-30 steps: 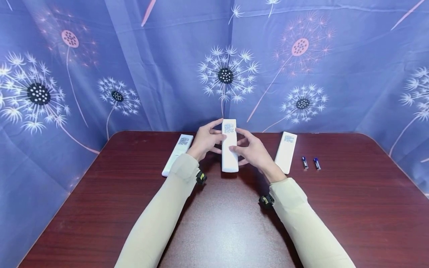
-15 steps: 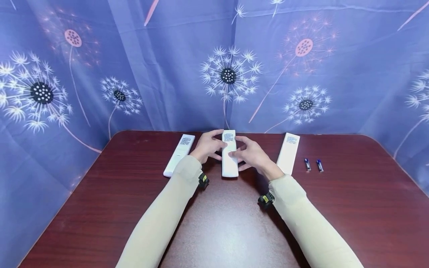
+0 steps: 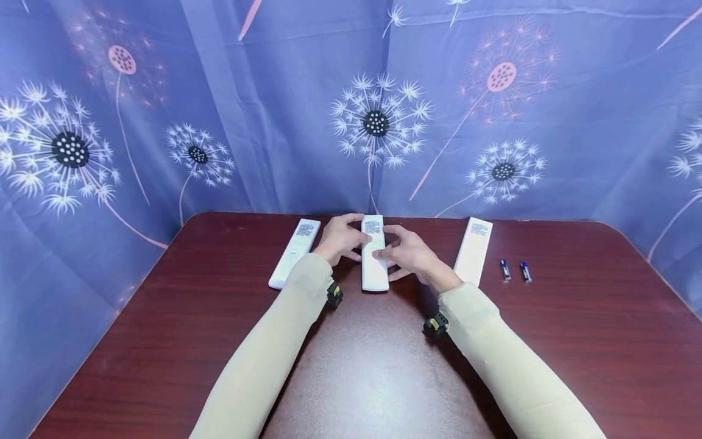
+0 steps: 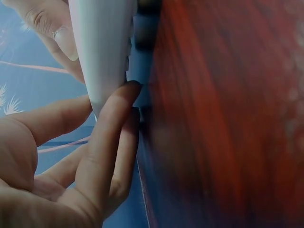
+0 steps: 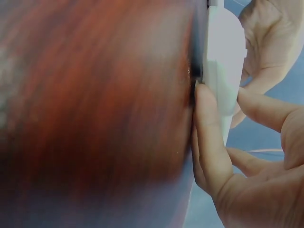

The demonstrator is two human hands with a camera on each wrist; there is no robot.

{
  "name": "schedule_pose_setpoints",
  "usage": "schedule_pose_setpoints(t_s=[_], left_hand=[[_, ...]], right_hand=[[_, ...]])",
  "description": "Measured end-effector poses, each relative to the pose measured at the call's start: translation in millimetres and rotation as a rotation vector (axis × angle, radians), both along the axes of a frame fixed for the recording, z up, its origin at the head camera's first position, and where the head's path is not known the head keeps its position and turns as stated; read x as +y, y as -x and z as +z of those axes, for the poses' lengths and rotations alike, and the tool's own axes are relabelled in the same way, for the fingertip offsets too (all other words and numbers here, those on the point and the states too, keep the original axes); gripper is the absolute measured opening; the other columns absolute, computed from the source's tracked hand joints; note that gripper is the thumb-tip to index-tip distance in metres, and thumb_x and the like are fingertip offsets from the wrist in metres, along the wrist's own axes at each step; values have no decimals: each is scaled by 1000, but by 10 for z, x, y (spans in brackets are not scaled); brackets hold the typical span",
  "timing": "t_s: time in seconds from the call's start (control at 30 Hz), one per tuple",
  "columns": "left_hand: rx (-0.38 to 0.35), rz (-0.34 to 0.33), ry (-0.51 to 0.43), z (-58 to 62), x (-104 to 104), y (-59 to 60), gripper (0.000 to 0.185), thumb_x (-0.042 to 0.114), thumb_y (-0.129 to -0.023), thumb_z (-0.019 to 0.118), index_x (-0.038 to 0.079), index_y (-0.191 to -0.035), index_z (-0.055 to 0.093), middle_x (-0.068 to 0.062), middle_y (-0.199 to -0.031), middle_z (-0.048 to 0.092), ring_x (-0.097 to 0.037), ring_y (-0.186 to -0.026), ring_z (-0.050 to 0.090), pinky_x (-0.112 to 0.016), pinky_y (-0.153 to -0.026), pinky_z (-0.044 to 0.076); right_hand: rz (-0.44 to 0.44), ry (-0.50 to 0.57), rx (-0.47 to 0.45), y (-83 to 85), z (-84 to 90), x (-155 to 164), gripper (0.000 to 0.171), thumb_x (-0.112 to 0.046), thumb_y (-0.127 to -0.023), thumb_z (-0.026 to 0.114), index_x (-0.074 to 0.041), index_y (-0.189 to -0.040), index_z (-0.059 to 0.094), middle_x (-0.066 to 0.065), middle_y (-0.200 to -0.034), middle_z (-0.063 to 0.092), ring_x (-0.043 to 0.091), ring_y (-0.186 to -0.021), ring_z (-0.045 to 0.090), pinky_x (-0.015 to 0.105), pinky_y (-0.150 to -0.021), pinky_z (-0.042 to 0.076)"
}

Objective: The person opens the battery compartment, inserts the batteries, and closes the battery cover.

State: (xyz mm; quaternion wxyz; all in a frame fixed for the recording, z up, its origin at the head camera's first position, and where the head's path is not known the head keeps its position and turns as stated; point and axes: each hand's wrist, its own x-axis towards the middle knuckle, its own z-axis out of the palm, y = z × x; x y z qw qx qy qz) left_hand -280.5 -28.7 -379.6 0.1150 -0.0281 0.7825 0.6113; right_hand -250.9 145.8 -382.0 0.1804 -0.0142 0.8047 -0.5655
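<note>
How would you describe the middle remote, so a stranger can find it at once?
On the dark red table, three white remotes lie in a row near the far edge. The middle remote is the only one with the left hand and the right hand on it.

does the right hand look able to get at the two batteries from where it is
Probably yes. The right hand is on the middle remote; the two batteries lie to its right, past the right remote. Bare table in front of that remote leaves a way round.
</note>
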Motion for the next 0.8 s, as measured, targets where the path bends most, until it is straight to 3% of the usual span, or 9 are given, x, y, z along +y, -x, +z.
schedule_pose_setpoints(t_s=[0.4, 0.8], left_hand=[[34, 6, 158, 25, 7, 12, 65, -4, -92, 79, 11, -152, 59, -16, -100, 72, -30, -92, 74, -35, -62, 65], [15, 18, 180, 22, 24, 18, 66, -6, -90, 80, 9, -152, 60, -22, -102, 73, -32, -95, 75, -33, -60, 64]], right_hand=[[-15, -6, -7, -16, 26, -62, 77, -3, -99, 71, -2, -164, 31, 24, -116, 62, 31, -96, 67, 45, -71, 66], [-22, -61, 16, -26, 28, -61, 77, -5, -97, 74, 0, -162, 34, 23, -112, 62, 32, -97, 64, 44, -68, 66]])
